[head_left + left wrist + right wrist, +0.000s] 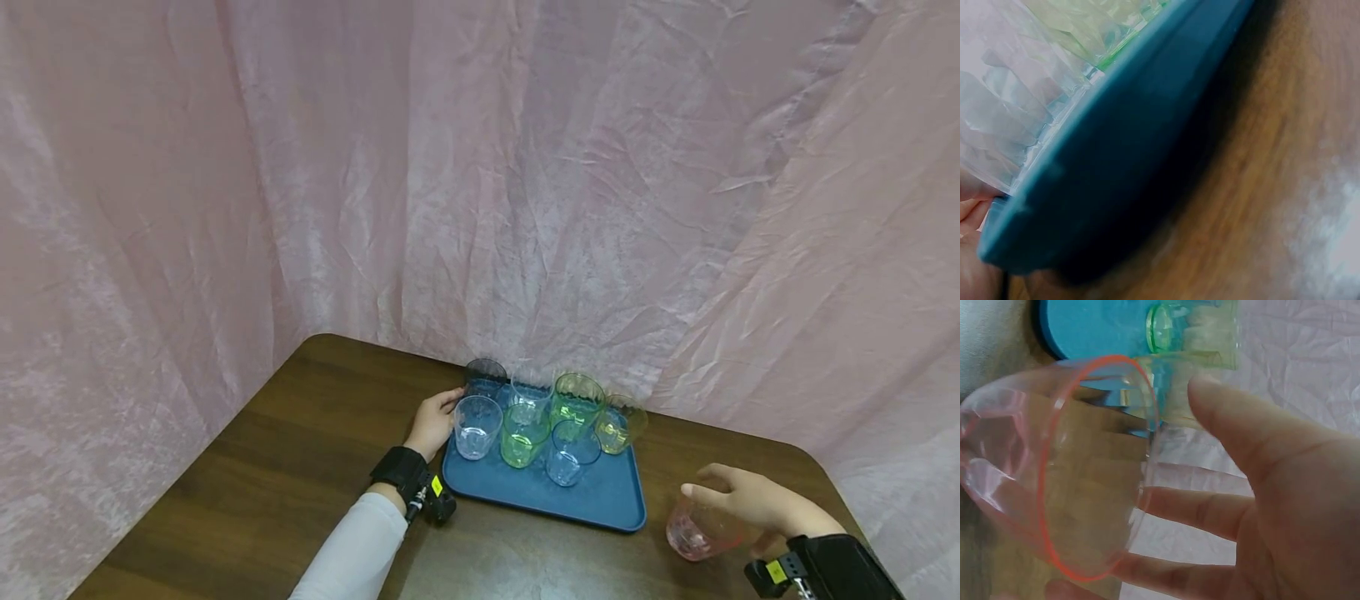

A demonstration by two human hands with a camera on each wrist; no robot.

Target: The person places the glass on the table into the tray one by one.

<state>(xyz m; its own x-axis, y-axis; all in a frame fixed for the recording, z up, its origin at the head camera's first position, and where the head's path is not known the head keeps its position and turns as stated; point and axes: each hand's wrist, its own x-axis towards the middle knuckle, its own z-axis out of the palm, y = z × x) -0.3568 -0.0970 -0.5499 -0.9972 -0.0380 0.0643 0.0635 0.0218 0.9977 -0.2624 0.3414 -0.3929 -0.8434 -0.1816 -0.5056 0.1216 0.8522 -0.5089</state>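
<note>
My left hand is at the left rim of a blue tray and grips it there; part of the fingers is hidden. In the left wrist view the tray rises close up, with a few fingers at its corner. A clear glass and a dark grey glass stand beside that hand. On the right, my right hand is spread around a pink glass on the table. In the right wrist view the thumb stands apart from the pink rim, fingers stretched along the far side.
Several more glasses stand upright on the tray: green, blue, yellow, a larger green one and another clear one. The brown wooden table meets a pink curtain at the back.
</note>
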